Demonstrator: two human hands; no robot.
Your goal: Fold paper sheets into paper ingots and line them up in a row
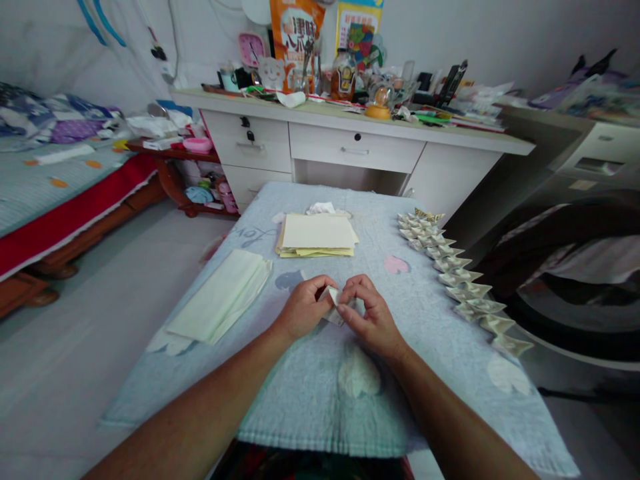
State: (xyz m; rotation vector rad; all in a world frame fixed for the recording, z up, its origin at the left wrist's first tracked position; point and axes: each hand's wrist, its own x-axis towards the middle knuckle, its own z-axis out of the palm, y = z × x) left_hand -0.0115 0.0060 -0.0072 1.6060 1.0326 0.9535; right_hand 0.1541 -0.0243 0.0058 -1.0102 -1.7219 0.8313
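Observation:
Between my two hands is a small piece of folded paper (334, 316), pale with creased edges, held just above the cloth-covered table. My left hand (306, 308) pinches its left side with thumb and forefinger. On the other side, the thumb and fingers of my right hand (369, 313) close on the paper's right edge. Fingers hide part of the fold. Beyond the hands lies a stack of cream and yellow paper sheets (319, 231). Longer pale green paper sheets (220, 293) rest to the left. A row of several folded paper pieces (457, 277) runs along the right side.
A blue patterned cloth (300, 393) covers the table. Behind it stands a white desk (357, 137) crowded with jars, bags and small items. A front-loading washing machine (575, 267) is close on the right; a bed (65, 180) is on the left.

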